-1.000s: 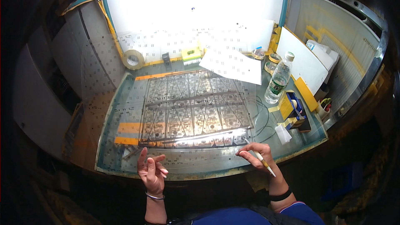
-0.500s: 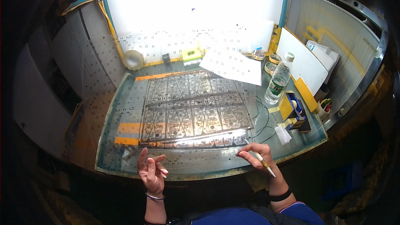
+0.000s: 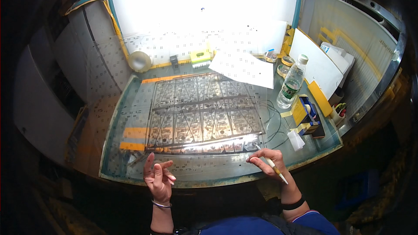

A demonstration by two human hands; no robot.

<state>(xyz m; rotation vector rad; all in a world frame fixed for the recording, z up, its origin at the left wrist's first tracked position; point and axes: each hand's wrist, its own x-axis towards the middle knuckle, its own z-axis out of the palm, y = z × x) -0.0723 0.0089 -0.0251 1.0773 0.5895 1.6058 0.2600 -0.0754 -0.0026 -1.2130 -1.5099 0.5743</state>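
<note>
A large clear film (image 3: 104, 109) dotted with small black marks spreads over the table, raised and tilted. At its near left edge, my left hand (image 3: 159, 178) has the thumb in front and fingers behind, some of them spread; black marks overlie the fingertips. My right hand (image 3: 267, 163) pinches thumb and forefinger together at the near right corner. A slim white and yellow pen-like tool (image 3: 277, 170) is tucked through that hand, its pointed end toward my wrist. Beneath the film lies a dark patterned sheet (image 3: 204, 119) of repeated panels, with a bright glare along its near edge.
A water bottle (image 3: 292, 82), a blue and yellow tape dispenser (image 3: 307, 115) and a folded white paper (image 3: 296, 140) stand to the right. Farther back are a white sheet (image 3: 244, 69), a yellow-green box (image 3: 200, 56) and a tape roll (image 3: 139, 62). Orange strips (image 3: 132, 146) lie left.
The film's marks have shifted slightly near its front edge. Both my hands stay almost in place, and the pen-like tool remains in my right hand.
</note>
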